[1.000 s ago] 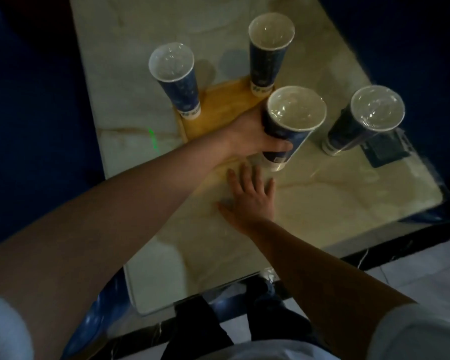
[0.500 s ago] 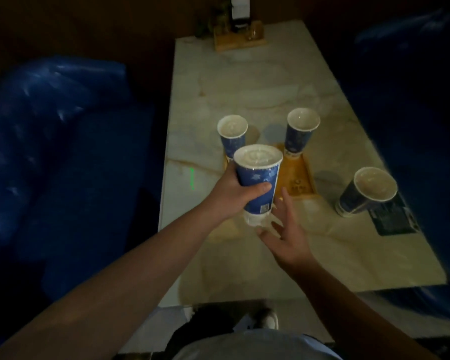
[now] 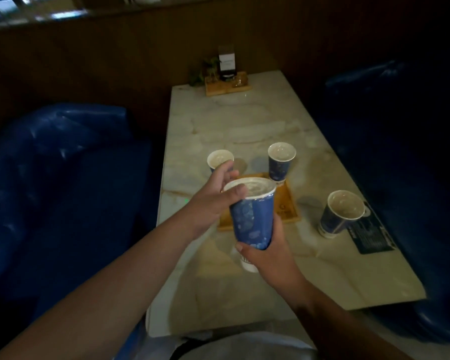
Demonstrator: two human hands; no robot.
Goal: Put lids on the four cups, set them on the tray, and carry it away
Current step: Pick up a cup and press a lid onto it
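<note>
A tall blue paper cup with a clear lid (image 3: 252,216) is lifted above the marble table. My right hand (image 3: 264,252) grips its lower body from below. My left hand (image 3: 213,196) rests on the lid's rim, thumb over the near edge. Two more lidded blue cups stand at the far end of the wooden tray (image 3: 287,206): one at the left (image 3: 218,159), partly hidden by my left hand, one at the right (image 3: 279,163). A further lidded cup (image 3: 339,215) stands on the table to the right of the tray.
The marble table (image 3: 244,126) has blue padded benches on its left (image 3: 50,178) and right. A dark card (image 3: 372,235) lies by the right cup. A wooden stand with a small plant and a sign (image 3: 226,76) sits at the far end by the wall.
The cup has been lifted off the table and higher. My right hand rose from the tabletop and took hold of its lower body; my left hand shifted from its side to the lid.
</note>
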